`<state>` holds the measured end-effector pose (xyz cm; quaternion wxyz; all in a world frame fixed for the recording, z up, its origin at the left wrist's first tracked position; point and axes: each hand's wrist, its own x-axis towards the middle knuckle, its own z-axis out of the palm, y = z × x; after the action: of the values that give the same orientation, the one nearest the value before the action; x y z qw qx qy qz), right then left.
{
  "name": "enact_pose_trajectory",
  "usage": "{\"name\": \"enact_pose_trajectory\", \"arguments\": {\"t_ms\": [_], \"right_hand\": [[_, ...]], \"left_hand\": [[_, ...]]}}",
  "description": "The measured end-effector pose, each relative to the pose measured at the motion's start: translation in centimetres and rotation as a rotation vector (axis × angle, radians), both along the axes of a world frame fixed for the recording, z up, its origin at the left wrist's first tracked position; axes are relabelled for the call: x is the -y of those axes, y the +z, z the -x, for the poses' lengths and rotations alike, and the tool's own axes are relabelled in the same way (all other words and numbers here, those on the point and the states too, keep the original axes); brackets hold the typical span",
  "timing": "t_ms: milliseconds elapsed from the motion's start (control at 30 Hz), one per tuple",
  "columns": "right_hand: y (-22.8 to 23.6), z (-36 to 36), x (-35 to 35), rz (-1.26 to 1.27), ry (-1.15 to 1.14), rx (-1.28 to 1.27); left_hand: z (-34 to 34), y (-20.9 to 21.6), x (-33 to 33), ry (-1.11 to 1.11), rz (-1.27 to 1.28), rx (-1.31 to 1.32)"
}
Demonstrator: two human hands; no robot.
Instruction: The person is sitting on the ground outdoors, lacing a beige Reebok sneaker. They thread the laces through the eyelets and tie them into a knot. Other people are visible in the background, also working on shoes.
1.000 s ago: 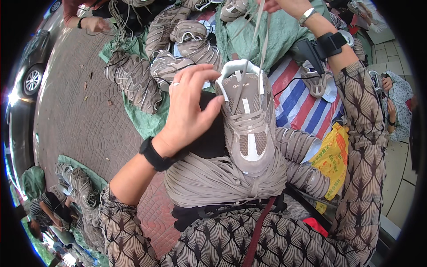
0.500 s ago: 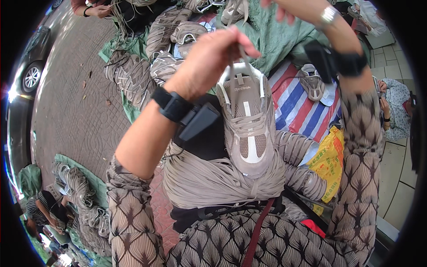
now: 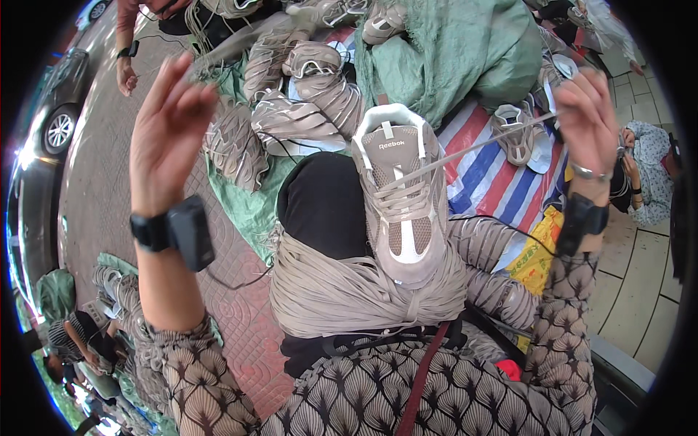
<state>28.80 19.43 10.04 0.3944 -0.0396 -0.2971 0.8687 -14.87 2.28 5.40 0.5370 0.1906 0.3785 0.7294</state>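
Observation:
A beige-grey sneaker (image 3: 418,240) with white trim rests toe toward me on my lap, against a thick bundle of flat beige shoelaces (image 3: 334,294). Its lower eyelets are laced in crossing rows. One shoelace (image 3: 483,147) stretches tight from the shoe up to my right hand (image 3: 585,120), whose closed fingers grip it. My left hand (image 3: 171,127) is raised far to the left, blurred, with its fingers curled. A pale smeared streak, seemingly lace, trails from those fingers toward the top. Neither hand touches the shoe itself.
Several laced sneakers (image 3: 302,120) lie on green sheeting ahead. A green sack (image 3: 472,54) stands behind a striped sheet (image 3: 480,178) bearing another sneaker (image 3: 512,134). A yellow bag (image 3: 538,254) sits at right. Other people's hands (image 3: 126,76) are at upper left, beyond them a parked car (image 3: 62,123).
My hands have spread apart from above the shoe: the left swung left, the right moved down and rightward. The shoelace is now drawn out tight to the right.

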Motion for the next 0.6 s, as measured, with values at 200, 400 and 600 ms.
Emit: {"name": "enact_pose_trajectory", "arguments": {"t_ms": [200,400,600], "right_hand": [[-5.0,-21.5,-4.1,0.304,-0.467,0.081],[-10.8,-44.5,-3.2,0.452,-1.055,0.394],[-13.4,-33.9,-2.5,0.326,-0.972,0.845]], "left_hand": [[14.8,-8.9,13.7,0.455,0.399,0.147],[21.8,-19.5,22.7,0.647,0.891,0.095],[9.2,-13.1,13.6,0.365,0.828,-0.441]]}}
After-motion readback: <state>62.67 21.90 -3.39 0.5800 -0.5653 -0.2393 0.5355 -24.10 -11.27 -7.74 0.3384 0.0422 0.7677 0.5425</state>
